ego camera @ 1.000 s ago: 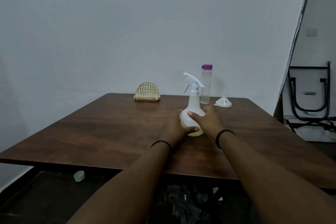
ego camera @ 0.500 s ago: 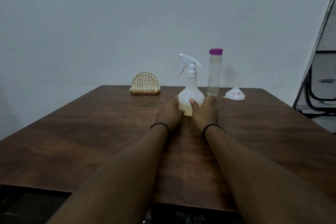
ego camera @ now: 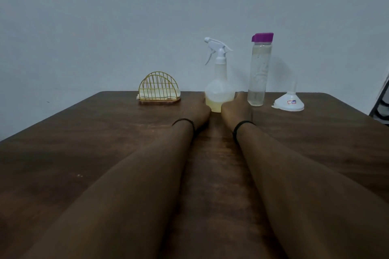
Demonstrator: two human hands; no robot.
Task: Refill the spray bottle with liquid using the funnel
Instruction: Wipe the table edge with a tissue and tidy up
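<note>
Two hands cup the round base of the translucent white trigger spray bottle [ego camera: 219,82]: left hand [ego camera: 200,111] and right hand [ego camera: 236,109] each hold a flank. Over the last second the bottle has slid from mid-desk toward the far edge of the dark wooden desk [ego camera: 84,143] — its sprayer still on. Just right stand the purple-capped clear bottle [ego camera: 259,69] and upturned white plastic funnel [ego camera: 289,102]; left, a gold wire holder [ego camera: 159,88]. Refilling hasn't begun.

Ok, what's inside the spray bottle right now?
A shallow layer of pale yellowish liquid fills the base of the spray bottle; above it the body looks empty. The left hand and right hand cover its lower sides, hiding part of the liquid.
</note>
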